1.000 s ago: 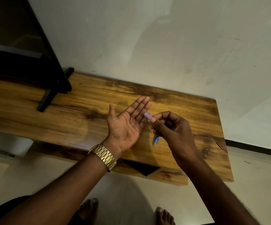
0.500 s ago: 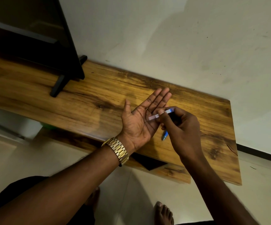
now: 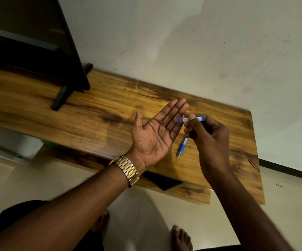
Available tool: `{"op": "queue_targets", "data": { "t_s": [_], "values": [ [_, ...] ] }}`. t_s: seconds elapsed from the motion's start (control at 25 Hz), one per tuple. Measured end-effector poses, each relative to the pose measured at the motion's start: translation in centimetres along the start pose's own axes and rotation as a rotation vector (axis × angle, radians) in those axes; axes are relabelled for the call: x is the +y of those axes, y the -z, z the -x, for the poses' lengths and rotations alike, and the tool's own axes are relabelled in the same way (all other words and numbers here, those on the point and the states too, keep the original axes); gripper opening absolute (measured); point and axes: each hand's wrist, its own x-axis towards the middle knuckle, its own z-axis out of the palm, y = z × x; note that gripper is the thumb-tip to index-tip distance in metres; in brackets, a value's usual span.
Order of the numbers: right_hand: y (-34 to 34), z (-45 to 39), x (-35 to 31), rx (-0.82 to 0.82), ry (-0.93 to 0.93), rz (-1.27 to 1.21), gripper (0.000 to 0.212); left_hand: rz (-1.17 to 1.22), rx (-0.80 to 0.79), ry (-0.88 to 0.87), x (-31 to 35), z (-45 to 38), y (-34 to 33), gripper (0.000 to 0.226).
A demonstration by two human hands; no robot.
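Two hands above a long wooden table (image 3: 92,113), with a dark screen (image 3: 38,51) on its stand far off to the left. Left hand (image 3: 153,138) palm up, fingers straight and close together, holding nothing. Right hand (image 3: 211,136) just beside it, thumb and fingers curled and pinching a blue-and-white strip (image 3: 181,120), blurred. Lower fingers apparently also clamped on a blue pen (image 3: 182,146), tip pointing down. Strip lying level, crosswise to the left fingers, free end touching or just short of them; cannot tell which. Likely next: a short shift leftward onto the open palm.
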Motion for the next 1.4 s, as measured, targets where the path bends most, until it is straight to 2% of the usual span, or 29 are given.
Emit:
{"op": "queue_targets", "data": {
  "t_s": [0.08, 0.16, 0.28, 0.4, 0.52, 0.72, 0.92, 1.0, 1.08, 1.16, 1.28, 1.4],
  "values": [
    [0.8, -0.3, -0.2, 0.008, 0.056, -0.079, 0.016, 0.019, -0.006, -0.001, 0.2, 0.0, -0.1, 0.110],
    [1.9, -0.6, -0.1, 0.057, 0.122, -0.049, 0.014, 0.025, 0.001, -0.015, 0.7, 0.0, -0.1, 0.111],
    [3.9, -0.9, 1.0, 0.206, 0.088, 0.308, 0.015, -0.004, 0.035, -0.052, 1.7, -0.1, -0.1, 0.114],
    [5.1, -0.9, 3.0, 0.206, 0.129, 0.794, 0.016, -0.024, 0.065, -0.087, 2.3, -0.1, 0.4, 0.115],
    [5.6, -0.8, 4.6, 0.153, 0.093, 0.926, 0.019, -0.044, 0.085, -0.090, 2.3, -0.3, 0.8, 0.117],
    [5.6, -0.7, 5.2, 0.096, 0.084, 0.974, 0.009, -0.088, 0.099, -0.087, 2.1, -0.4, 0.7, 0.118],
    [6.6, -0.6, 4.4, 0.016, 0.063, 1.117, 0.014, -0.071, 0.125, -0.068, 1.8, -0.1, 0.5, 0.119],
    [6.8, -0.7, 3.8, -0.004, 0.046, 1.064, 0.018, -0.072, 0.129, -0.057, 1.7, -0.1, 0.6, 0.119],
    [6.3, -0.9, 2.7, 0.065, 0.138, 0.964, 0.020, -0.087, 0.131, -0.040, 1.6, -0.3, 0.6, 0.120],
    [5.1, -0.8, 1.6, 0.103, 0.350, 0.853, 0.014, -0.103, 0.127, -0.014, 1.4, -0.4, 0.8, 0.121],
    [2.8, -0.2, 0.9, -0.034, 0.573, 0.785, 0.012, -0.177, 0.115, 0.031, 0.9, -0.3, 0.7, 0.122],
    [1.5, 0.0, 0.9, -0.184, 0.603, 0.838, 0.019, -0.262, 0.131, 0.089, 0.4, -0.2, 0.7, 0.125]
  ]
}}
